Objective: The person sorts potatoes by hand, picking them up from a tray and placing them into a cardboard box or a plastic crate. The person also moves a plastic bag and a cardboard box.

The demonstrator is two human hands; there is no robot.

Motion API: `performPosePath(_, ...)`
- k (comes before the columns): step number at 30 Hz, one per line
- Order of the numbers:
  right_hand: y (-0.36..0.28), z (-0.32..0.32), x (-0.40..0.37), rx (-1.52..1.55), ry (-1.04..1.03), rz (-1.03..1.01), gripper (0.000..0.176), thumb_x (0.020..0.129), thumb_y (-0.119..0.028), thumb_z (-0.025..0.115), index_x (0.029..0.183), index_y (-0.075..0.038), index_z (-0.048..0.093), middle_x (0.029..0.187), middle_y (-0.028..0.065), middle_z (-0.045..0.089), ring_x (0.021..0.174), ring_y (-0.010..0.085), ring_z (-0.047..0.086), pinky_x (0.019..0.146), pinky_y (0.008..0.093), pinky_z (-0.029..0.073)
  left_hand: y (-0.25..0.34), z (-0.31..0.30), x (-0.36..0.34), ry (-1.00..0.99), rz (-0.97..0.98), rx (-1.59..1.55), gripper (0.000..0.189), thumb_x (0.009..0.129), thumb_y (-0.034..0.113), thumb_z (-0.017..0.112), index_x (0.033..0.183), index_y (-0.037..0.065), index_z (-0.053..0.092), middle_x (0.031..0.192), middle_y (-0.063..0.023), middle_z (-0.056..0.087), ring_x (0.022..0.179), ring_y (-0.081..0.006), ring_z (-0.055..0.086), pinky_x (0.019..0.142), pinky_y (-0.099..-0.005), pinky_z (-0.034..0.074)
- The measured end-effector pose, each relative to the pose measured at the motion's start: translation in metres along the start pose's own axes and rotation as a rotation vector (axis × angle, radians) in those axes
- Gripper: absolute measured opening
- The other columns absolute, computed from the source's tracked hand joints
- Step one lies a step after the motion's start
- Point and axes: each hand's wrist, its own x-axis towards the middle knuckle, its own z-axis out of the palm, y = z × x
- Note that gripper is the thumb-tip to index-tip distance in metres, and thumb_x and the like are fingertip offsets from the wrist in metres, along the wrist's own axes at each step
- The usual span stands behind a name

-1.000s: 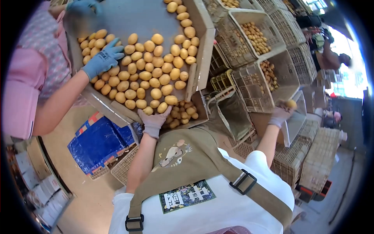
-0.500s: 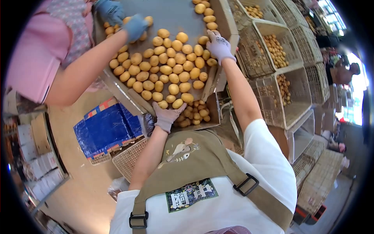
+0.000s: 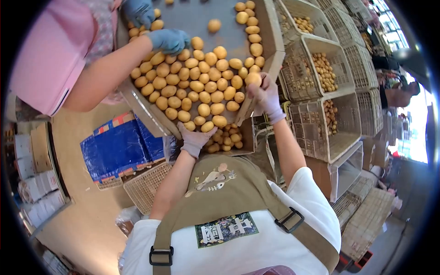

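A sloped sorting chute (image 3: 192, 16) holds several yellow potatoes (image 3: 201, 85). My left hand (image 3: 195, 137), in a grey glove, rests at the chute's lower lip with fingers spread against the lowest potatoes. My right hand (image 3: 265, 94), also gloved, grips one potato (image 3: 253, 79) at the chute's right wall. A box of potatoes (image 3: 227, 137) sits under the lip.
A co-worker in pink with blue gloves (image 3: 167, 40) handles potatoes at the chute's upper left. Wire crates (image 3: 316, 64) with potatoes stack at the right, one lower crate (image 3: 341, 142) nearly bare. A blue sheet (image 3: 119, 146) and flat baskets (image 3: 144, 185) lie on the floor at left.
My right hand came back from the crates, reached the chute's right side, then pulled down with a potato in it. The co-worker's hands moved up the chute.
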Motion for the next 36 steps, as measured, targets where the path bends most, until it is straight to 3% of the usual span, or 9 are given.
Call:
performPosePath(7, -0.057, -0.026, -0.021, -1.019, -0.103, -0.906, 0.049, 0.066, -0.039, 0.086, 0.094, -0.005, 0.066, 0.079, 0.0099, 0.064, 0.066, 0.0275, 0.061, 0.065, 0.0384, 0.050, 0.006, -0.001, -0.001, -0.126, -0.055, 0.080, 0.088, 0.085, 0.078, 0.036, 0.155, 0.024, 0.026, 0.161, -0.0066, 0.022, 0.148, -0.0379, 0.021, 0.112, -0.0721, 0.022)
performPosePath(11, -0.041, -0.106, 0.073, -1.234, 0.885, -0.576, 0.065, 0.090, -0.038, 0.068, 0.136, 0.004, 0.052, 0.132, 0.0253, 0.059, 0.118, 0.0368, 0.061, 0.098, 0.0426, 0.050, 0.001, 0.014, -0.008, 0.127, -0.036, -0.043, 0.084, 0.087, 0.072, 0.036, 0.152, 0.019, 0.032, 0.159, -0.0095, 0.027, 0.146, -0.0414, 0.025, 0.111, -0.0718, 0.025)
performPosePath(18, -0.012, 0.030, -0.022, -1.187, -0.338, -0.663, 0.048, 0.081, -0.030, 0.068, 0.123, -0.010, 0.060, 0.116, 0.0150, 0.061, 0.109, 0.0327, 0.059, 0.100, 0.0490, 0.042, 0.005, -0.013, 0.006, -0.009, -0.007, 0.058, 0.090, 0.086, 0.078, 0.031, 0.153, 0.018, 0.030, 0.160, -0.0109, 0.027, 0.146, -0.0410, 0.025, 0.109, -0.0731, 0.025)
performPosePath(22, 0.012, 0.061, -0.023, -1.227, -0.528, 0.023, 0.059, 0.085, -0.040, 0.064, 0.138, -0.015, 0.055, 0.135, 0.0173, 0.056, 0.124, 0.0369, 0.052, 0.111, 0.0499, 0.033, 0.012, -0.032, -0.002, -0.041, 0.262, 1.129, 0.071, 0.083, 0.052, 0.055, 0.140, 0.012, 0.040, 0.146, -0.0125, 0.042, 0.134, -0.0369, 0.041, 0.103, -0.0634, 0.037)
performPosePath(24, 0.040, 0.066, -0.025, -1.354, -0.225, -0.486, 0.056, 0.084, -0.038, 0.065, 0.135, -0.016, 0.058, 0.140, 0.0143, 0.053, 0.121, 0.0373, 0.055, 0.108, 0.0510, 0.035, 0.010, -0.007, -0.024, 0.081, 0.201, 1.276, 0.065, 0.075, 0.022, 0.073, 0.131, 0.005, 0.045, 0.134, -0.0144, 0.053, 0.122, -0.0320, 0.054, 0.099, -0.0462, 0.046)
performPosePath(27, 0.045, 0.067, 0.000, -1.231, -0.521, -0.107, 0.053, 0.085, -0.041, 0.062, 0.133, -0.020, 0.058, 0.134, 0.0094, 0.057, 0.127, 0.0319, 0.050, 0.107, 0.0523, 0.034, 0.015, -0.060, -0.001, 0.040, 0.412, 1.786, 0.052, 0.079, 0.022, 0.077, 0.121, 0.005, 0.054, 0.130, -0.0126, 0.057, 0.121, -0.0281, 0.056, 0.100, -0.0472, 0.047)
performPosePath(30, 0.031, 0.090, -0.012, -1.280, -0.259, -0.243, 0.057, 0.082, -0.043, 0.068, 0.135, -0.023, 0.059, 0.154, 0.0147, 0.038, 0.139, 0.0388, 0.038, 0.107, 0.0642, 0.030, 0.008, -0.037, 0.007, 0.229, 0.035, 0.157, 0.055, 0.083, 0.043, 0.070, 0.124, 0.010, 0.053, 0.143, -0.0089, 0.048, 0.133, -0.0245, 0.045, 0.104, -0.0615, 0.038)
performPosePath(34, 0.045, 0.102, -0.045, -1.286, -0.728, -0.234, 0.063, 0.080, -0.052, 0.068, 0.139, -0.035, 0.055, 0.163, 0.0129, 0.021, 0.148, 0.0504, 0.009, 0.114, 0.0713, 0.007, 0.011, -0.015, -0.003, 0.027, -0.058, -0.078, 0.087, 0.085, 0.075, 0.047, 0.153, 0.023, 0.031, 0.155, -0.0087, 0.035, 0.146, -0.0315, 0.027, 0.110, -0.0642, 0.027)
performPosePath(36, 0.050, 0.094, -0.046, -1.184, -0.659, -0.282, 0.047, 0.083, -0.042, 0.067, 0.128, -0.027, 0.065, 0.147, 0.0136, 0.046, 0.136, 0.0436, 0.037, 0.109, 0.0639, 0.028, 0.011, -0.012, -0.005, -0.045, -0.076, -0.061, 0.094, 0.083, 0.083, 0.038, 0.155, 0.023, 0.028, 0.158, -0.0093, 0.030, 0.147, -0.0365, 0.026, 0.110, -0.0686, 0.023)
